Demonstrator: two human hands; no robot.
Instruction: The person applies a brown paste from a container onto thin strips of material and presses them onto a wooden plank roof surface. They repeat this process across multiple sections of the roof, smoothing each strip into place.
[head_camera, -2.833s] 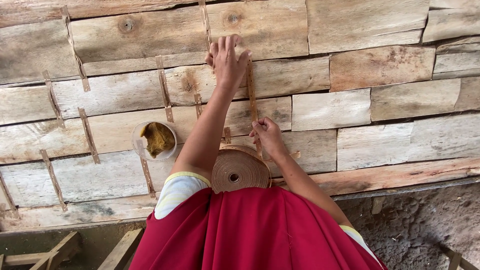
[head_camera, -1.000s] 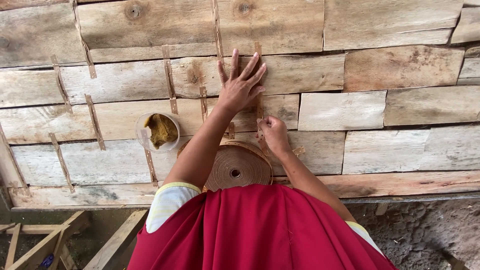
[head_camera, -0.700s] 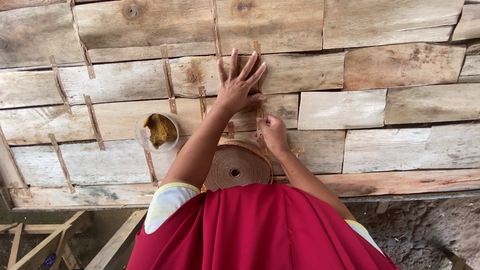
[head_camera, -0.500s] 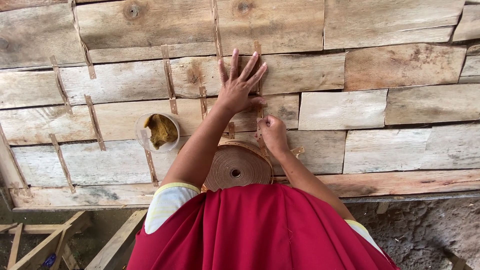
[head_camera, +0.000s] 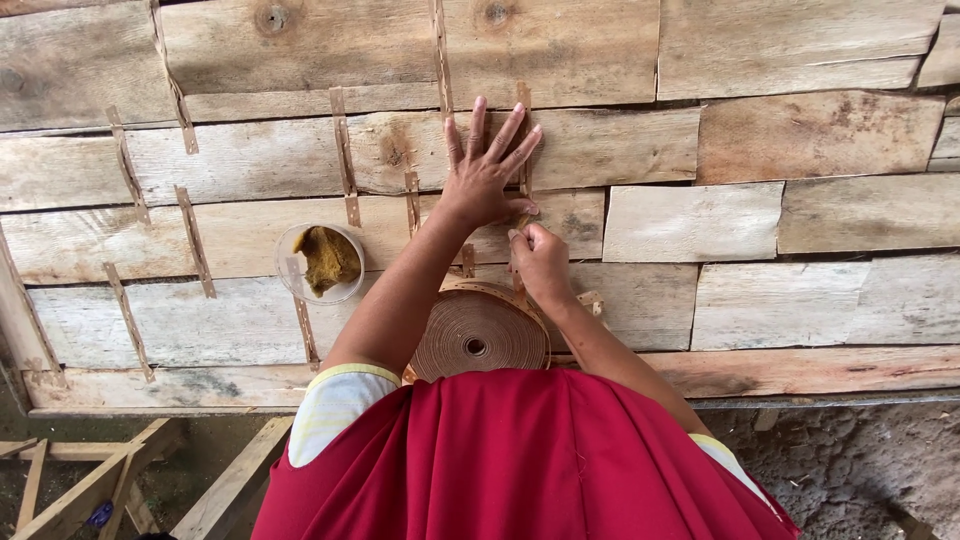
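A thin brown strip (head_camera: 523, 150) lies upright across the seam between two weathered boards (head_camera: 600, 150), a little right of the scene's middle. The left hand (head_camera: 485, 170) is spread flat over it, fingers fanned wide and palm pressed down, likely so the strip stays seated against the wood along its length. Just below, the right hand (head_camera: 540, 262) is closed in a narrow pinch on the strip's lower end, apparently keeping it taut and straight where it runs down toward the roll.

That roll of brown tape (head_camera: 478, 340) rests on the boards right under the right wrist, close to the body, so fresh strip can feed straight up to the seam. To the left, a small round bowl of yellow-brown paste (head_camera: 320, 262) sits on the boards within reach of the left arm. Many similar strips (head_camera: 343, 130) already bridge seams farther left. Nearest the camera hangs a red garment (head_camera: 510, 460), and a wooden frame (head_camera: 90, 480) stands low at the near left.
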